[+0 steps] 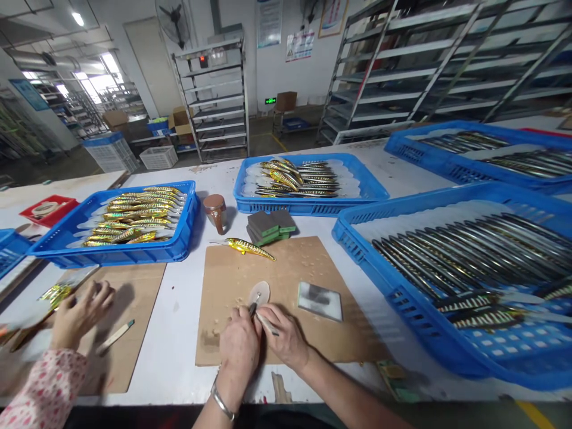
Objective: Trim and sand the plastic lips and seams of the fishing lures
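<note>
**Clear lip (260, 291) faces away from me, just past my bunched hands**

The lure (252, 309) is in my grip, low over the near half of the cardboard sheet (286, 262). Its rounded lip lies straight ahead of my fingertips, tilted a little to my right. Only a short dark stretch shows behind the lip; my fingers cover the rest, so I judge that the long axis runs roughly away from me without being able to trace it.

My left hand (240, 342) is the nearer to it, curled over the body from the left and pinching it close behind the lip. My right hand (286, 336) comes in from the right, pressed up against the left, its fingers bent around a slim pale tool (268, 324). The tool slants across from the lure toward my right palm. Whether its tip touches the lure, I cannot tell.

My left forearm rises nearly straight from below; my right one reaches in on a long diagonal. A gold lure (251, 248) lies crosswise farther up the cardboard, and a pale pad (319, 301) sits to the right of my right hand.
</note>
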The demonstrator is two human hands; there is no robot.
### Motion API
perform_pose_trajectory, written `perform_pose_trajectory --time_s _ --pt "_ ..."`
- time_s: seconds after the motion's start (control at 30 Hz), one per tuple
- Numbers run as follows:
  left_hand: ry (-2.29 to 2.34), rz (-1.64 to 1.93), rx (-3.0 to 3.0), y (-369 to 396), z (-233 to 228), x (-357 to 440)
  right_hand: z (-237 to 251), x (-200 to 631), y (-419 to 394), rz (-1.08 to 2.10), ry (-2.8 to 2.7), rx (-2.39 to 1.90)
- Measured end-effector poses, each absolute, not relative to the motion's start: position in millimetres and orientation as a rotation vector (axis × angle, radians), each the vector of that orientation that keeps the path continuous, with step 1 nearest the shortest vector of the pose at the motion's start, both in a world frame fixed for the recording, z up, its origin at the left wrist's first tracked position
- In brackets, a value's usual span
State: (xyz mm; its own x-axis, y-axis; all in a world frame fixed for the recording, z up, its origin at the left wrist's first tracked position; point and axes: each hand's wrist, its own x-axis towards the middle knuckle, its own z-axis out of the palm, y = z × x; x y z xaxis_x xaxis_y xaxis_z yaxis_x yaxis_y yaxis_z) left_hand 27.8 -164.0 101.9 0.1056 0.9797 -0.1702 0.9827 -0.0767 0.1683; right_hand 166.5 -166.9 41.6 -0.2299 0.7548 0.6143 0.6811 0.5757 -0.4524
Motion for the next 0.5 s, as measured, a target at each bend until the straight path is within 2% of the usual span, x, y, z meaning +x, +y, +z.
perform_pose_trajectory --time_s 0.5 --pt "1.987 0.09 2.102 -162 96 24 41 167 -157 0.111 -1.767 -1.248"
